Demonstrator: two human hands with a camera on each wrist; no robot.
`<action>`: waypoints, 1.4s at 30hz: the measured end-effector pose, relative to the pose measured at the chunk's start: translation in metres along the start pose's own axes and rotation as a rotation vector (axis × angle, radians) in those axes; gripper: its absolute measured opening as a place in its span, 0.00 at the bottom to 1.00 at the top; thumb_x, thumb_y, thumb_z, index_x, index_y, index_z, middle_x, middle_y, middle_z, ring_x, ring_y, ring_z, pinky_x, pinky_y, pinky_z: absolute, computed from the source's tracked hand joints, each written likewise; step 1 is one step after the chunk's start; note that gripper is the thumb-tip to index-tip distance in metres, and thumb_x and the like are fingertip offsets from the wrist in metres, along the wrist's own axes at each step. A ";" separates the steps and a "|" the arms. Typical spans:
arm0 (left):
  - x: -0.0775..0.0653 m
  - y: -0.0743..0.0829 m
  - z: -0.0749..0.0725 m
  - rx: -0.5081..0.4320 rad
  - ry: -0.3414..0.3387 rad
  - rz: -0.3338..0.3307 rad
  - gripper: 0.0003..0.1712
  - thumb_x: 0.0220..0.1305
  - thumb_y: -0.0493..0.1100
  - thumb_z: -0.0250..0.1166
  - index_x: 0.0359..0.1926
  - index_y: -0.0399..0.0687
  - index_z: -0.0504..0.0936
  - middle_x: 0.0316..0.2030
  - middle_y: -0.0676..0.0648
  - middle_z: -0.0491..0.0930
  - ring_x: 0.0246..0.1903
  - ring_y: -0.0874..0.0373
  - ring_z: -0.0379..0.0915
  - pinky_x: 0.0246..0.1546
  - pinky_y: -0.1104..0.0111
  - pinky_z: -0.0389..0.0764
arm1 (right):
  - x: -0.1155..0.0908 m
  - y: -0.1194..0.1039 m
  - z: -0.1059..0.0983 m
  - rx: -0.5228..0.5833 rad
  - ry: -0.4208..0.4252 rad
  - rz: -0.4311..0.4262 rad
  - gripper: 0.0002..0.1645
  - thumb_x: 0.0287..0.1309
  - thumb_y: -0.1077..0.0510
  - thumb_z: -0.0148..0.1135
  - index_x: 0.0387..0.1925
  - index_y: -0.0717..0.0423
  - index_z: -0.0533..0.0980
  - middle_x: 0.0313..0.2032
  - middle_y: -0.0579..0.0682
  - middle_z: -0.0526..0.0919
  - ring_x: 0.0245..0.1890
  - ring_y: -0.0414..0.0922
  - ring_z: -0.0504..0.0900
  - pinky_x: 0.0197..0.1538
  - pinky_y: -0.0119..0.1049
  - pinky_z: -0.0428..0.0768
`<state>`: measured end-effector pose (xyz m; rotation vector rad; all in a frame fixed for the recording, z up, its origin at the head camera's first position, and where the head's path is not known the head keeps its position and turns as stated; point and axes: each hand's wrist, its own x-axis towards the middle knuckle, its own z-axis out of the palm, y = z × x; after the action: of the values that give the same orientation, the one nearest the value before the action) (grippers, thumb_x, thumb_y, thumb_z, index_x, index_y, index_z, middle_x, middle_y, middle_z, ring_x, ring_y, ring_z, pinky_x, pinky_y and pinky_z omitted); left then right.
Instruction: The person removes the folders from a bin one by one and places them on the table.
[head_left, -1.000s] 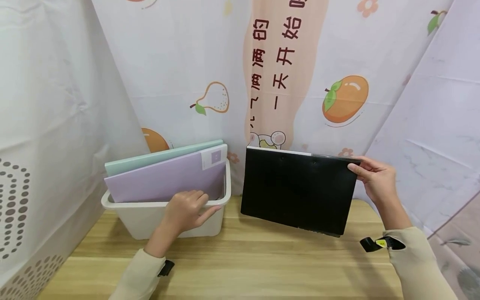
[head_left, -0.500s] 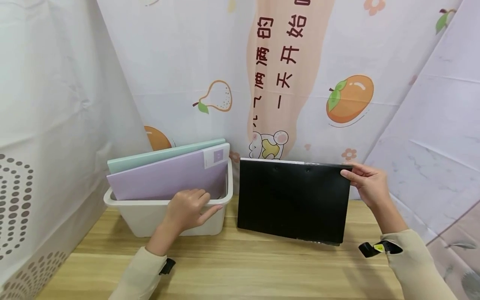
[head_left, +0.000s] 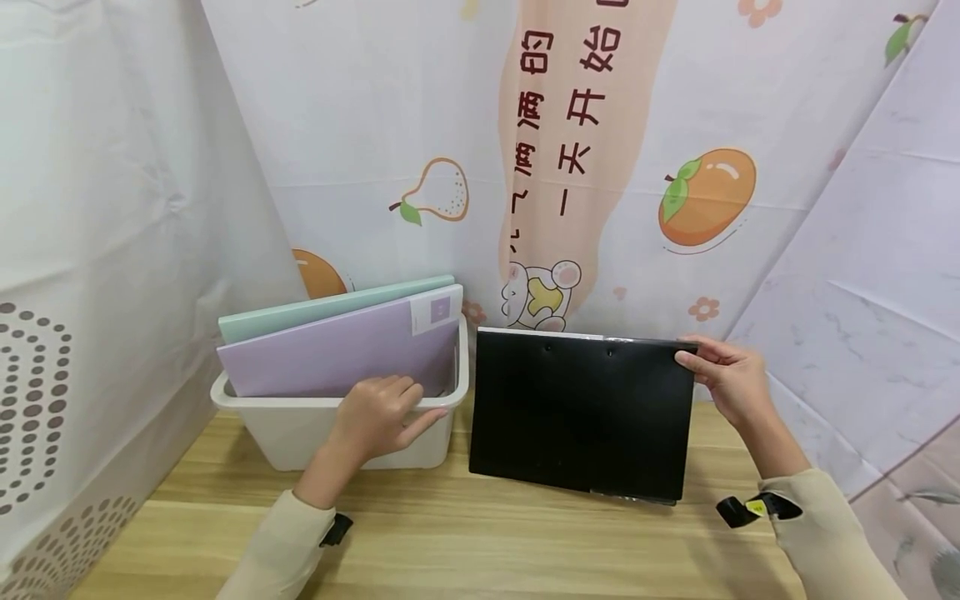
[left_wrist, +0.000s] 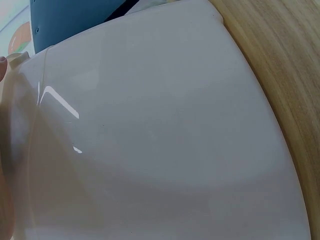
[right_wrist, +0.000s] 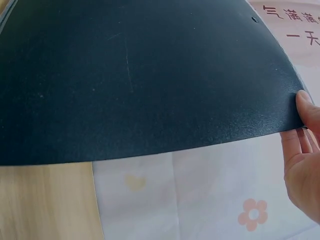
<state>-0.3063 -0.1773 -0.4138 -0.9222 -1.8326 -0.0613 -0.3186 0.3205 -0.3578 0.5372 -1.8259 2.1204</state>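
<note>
In the head view a white plastic basket [head_left: 296, 429] stands at the left, with a lilac folder [head_left: 330, 354] and a mint-green folder [head_left: 300, 312] leaning inside it. My left hand [head_left: 377, 419] grips the basket's front rim, fingers curled over it and thumb along the outside. The basket wall [left_wrist: 165, 120] fills most of the left wrist view. To the right, my right hand [head_left: 731, 379] pinches the top right corner of a black folder [head_left: 581, 412] held upright. Whether its lower edge touches the table cannot be told. The thumb [right_wrist: 304, 102] lies on the folder's near face in the right wrist view.
A wooden table [head_left: 465, 533] lies under everything. Behind it hangs a white curtain [head_left: 360, 117] with fruit prints and writing. Further sheets [head_left: 112, 208] close off the left and right sides.
The black folder and my right hand have come down and slightly to the left. My left hand has stayed on the basket rim. The head view has shifted slightly.
</note>
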 end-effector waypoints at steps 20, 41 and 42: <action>0.001 0.001 -0.002 0.002 0.017 0.007 0.34 0.77 0.65 0.47 0.17 0.49 0.67 0.13 0.53 0.65 0.12 0.63 0.57 0.13 0.74 0.55 | -0.002 0.000 0.000 -0.507 0.055 -0.004 0.15 0.58 0.66 0.73 0.48 0.60 0.86 0.22 0.38 0.78 0.21 0.36 0.68 0.34 0.23 0.78; -0.001 0.002 -0.001 0.001 0.001 -0.001 0.34 0.77 0.65 0.46 0.17 0.49 0.68 0.13 0.53 0.65 0.12 0.63 0.56 0.15 0.74 0.53 | 0.006 0.003 0.002 -0.785 0.032 0.021 0.22 0.59 0.51 0.74 0.51 0.59 0.85 0.30 0.28 0.84 0.27 0.31 0.75 0.32 0.24 0.76; -0.001 0.002 -0.001 0.002 -0.001 -0.001 0.34 0.77 0.65 0.46 0.17 0.49 0.67 0.13 0.53 0.65 0.12 0.63 0.56 0.15 0.74 0.53 | 0.007 0.004 0.002 -0.788 0.032 0.017 0.21 0.59 0.52 0.74 0.51 0.59 0.85 0.28 0.29 0.84 0.25 0.32 0.73 0.30 0.26 0.74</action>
<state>-0.3042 -0.1768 -0.4151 -0.9200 -1.8338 -0.0599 -0.3266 0.3177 -0.3581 0.2765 -2.4114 1.2251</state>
